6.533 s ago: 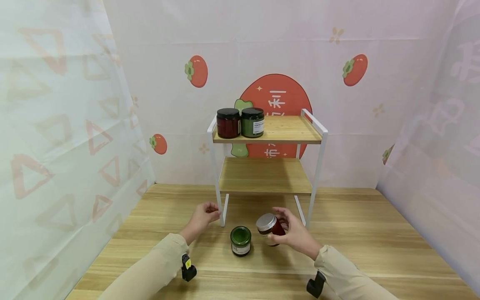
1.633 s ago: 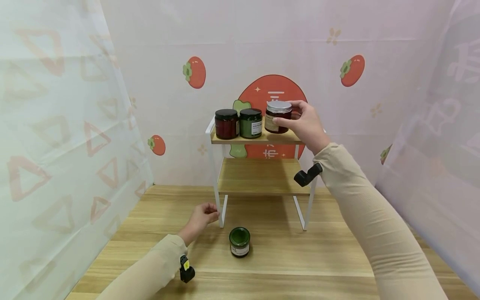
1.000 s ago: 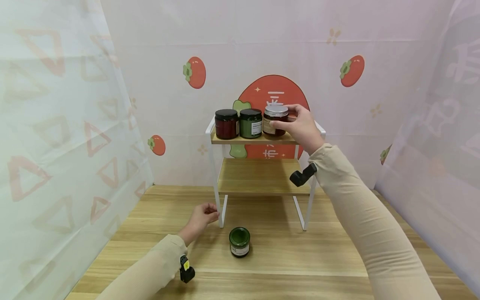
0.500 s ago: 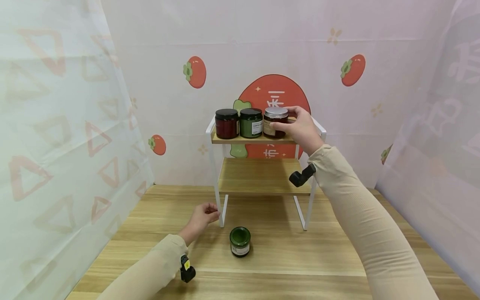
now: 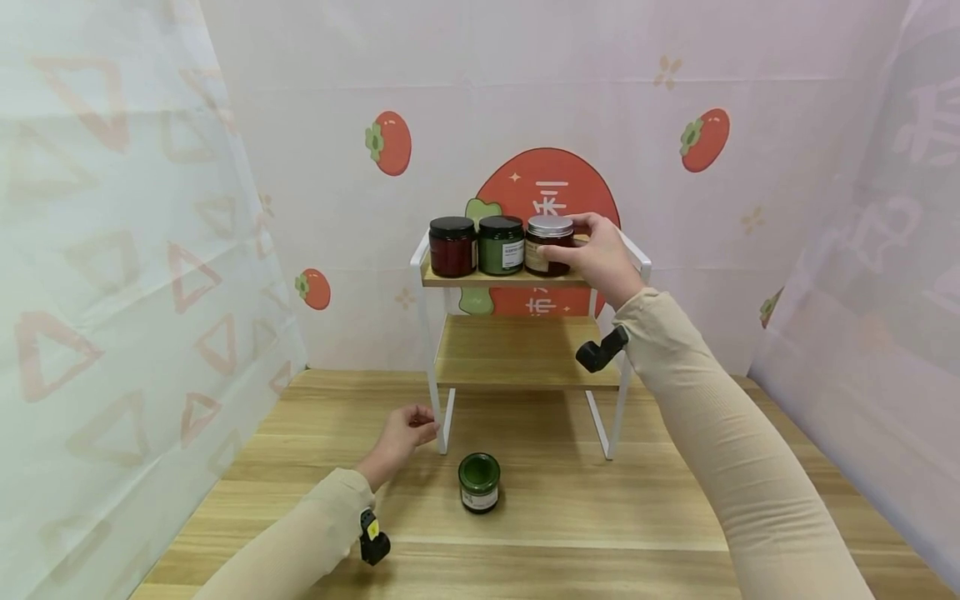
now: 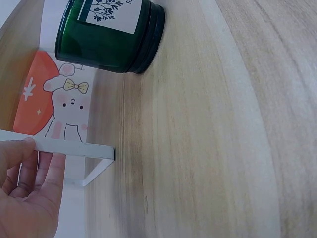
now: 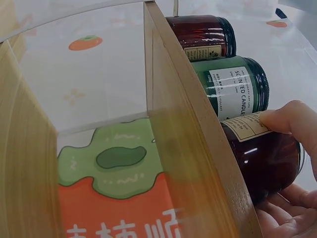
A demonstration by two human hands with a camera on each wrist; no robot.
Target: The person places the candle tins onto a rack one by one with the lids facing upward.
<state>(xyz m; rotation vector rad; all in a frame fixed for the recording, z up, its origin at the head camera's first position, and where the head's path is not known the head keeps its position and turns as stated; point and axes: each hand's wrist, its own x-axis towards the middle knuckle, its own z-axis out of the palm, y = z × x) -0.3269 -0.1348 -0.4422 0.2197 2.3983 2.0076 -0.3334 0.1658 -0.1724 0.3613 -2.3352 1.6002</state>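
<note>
On the top board of a two-tier shelf rack (image 5: 525, 379), a dark red candle jar with a silver lid (image 5: 550, 246) stands upright. My right hand (image 5: 606, 260) grips it, thumb on its cream label and fingers round the far side. Left of it, in a row, are a green scented candle jar (image 7: 233, 89) and a red jar with a black lid (image 5: 453, 247). Low down, my left hand (image 6: 32, 191) pinches the rack's white front left leg (image 6: 74, 148) between thumb and fingers. Another green candle jar (image 5: 479, 483) stands upside down on its black lid, in front of the rack.
The rack stands on a wood-grain table (image 5: 600, 517). Its lower board (image 5: 528, 350) lies under the top one. White side rails (image 5: 636, 250) edge the top board. A printed cloth backdrop (image 5: 330, 167) closes off the back and sides.
My right hand has lifted the silver-lidded red jar from the table to the top board, then lowered it and shifted it left beside the green jar. The left hand stays at the leg.
</note>
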